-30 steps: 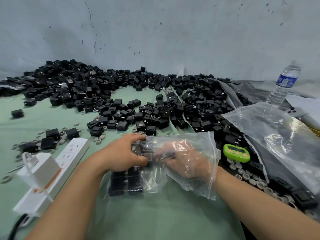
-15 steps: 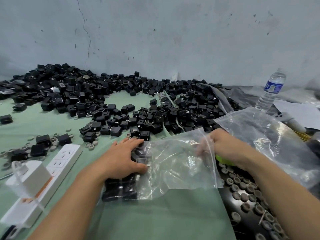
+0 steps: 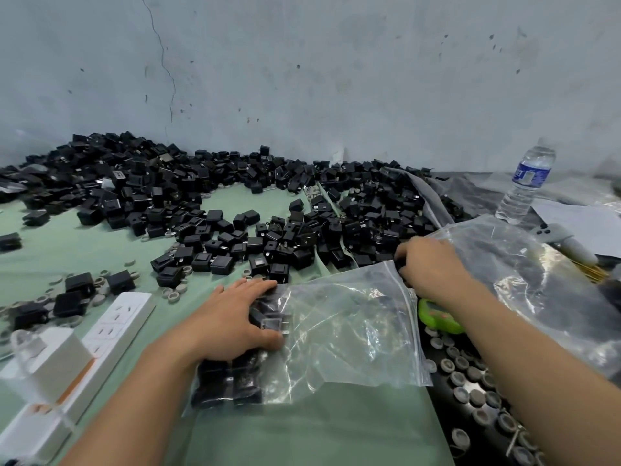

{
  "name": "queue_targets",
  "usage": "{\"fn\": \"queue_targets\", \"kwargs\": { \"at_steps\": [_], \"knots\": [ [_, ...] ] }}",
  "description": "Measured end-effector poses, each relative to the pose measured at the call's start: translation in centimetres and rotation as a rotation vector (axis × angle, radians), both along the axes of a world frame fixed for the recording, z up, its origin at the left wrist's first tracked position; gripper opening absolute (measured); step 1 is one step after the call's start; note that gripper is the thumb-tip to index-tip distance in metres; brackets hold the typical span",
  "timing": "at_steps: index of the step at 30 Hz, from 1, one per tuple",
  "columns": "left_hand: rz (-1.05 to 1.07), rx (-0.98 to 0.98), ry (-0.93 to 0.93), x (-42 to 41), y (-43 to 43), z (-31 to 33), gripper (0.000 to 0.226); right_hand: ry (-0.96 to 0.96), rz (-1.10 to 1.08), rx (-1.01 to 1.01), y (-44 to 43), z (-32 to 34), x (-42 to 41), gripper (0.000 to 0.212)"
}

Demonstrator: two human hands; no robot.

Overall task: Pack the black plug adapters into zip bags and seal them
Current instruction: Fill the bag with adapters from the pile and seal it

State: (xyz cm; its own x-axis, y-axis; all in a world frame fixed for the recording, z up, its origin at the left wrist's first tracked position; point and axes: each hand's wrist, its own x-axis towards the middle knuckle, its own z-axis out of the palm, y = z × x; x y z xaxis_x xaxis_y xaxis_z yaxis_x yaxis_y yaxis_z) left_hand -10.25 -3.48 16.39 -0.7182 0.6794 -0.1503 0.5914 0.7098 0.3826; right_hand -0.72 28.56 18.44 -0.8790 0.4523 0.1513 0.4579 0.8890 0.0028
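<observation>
Head: left grip (image 3: 232, 319) (flat) on bag (image 3: 353, 334)

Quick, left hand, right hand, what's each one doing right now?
Left hand: open, pressing flat on the zip bag over packed adapters.
Right hand: curled at the adapter pile edge; grip cannot be told.

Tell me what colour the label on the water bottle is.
The label is blue, clearest in the head view.

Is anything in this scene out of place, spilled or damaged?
Nothing serious. Small grey caps lie scattered loose among the black plug adapters, a green timer lies half covered beside the zip bag, and the wall behind has a thin crack running down it.
</observation>
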Motion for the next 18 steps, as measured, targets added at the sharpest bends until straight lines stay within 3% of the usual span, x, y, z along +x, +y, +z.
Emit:
{"fn": "queue_targets", "kwargs": {
  "at_steps": [3, 4, 6, 9, 11, 18],
  "knots": [
    [0.005, -0.003, -0.004, 0.0, 0.1, 0.0, 0.105, 0.279, 0.006, -0.245, -0.5, 1.6, 2.4, 0.017],
    [0.010, -0.004, -0.004, 0.0, 0.1, 0.1, 0.104, 0.285, 0.020, -0.310, -0.9, 2.3, 3.5, 0.016],
    [0.016, -0.005, -0.001, 0.2, 0.1, 0.2, 0.104, 0.149, 0.083, -0.434, -2.0, 3.2, 5.9, 0.012],
    [0.019, 0.002, 0.004, 0.5, 0.1, 0.4, 0.104, -0.011, 0.241, -0.822, -4.6, 2.9, 8.7, 0.012],
    [0.025, 0.013, 0.005, 0.6, 0.1, 0.5, 0.103, -0.041, 0.323, -1.005, -6.0, 2.2, 8.9, 0.016],
    [0.033, 0.036, 0.030, 0.4, 0.2, 0.1, 0.102, -0.068, 0.569, -1.343, -7.8, 0.1, 5.5, 0.024]
  ]
}}
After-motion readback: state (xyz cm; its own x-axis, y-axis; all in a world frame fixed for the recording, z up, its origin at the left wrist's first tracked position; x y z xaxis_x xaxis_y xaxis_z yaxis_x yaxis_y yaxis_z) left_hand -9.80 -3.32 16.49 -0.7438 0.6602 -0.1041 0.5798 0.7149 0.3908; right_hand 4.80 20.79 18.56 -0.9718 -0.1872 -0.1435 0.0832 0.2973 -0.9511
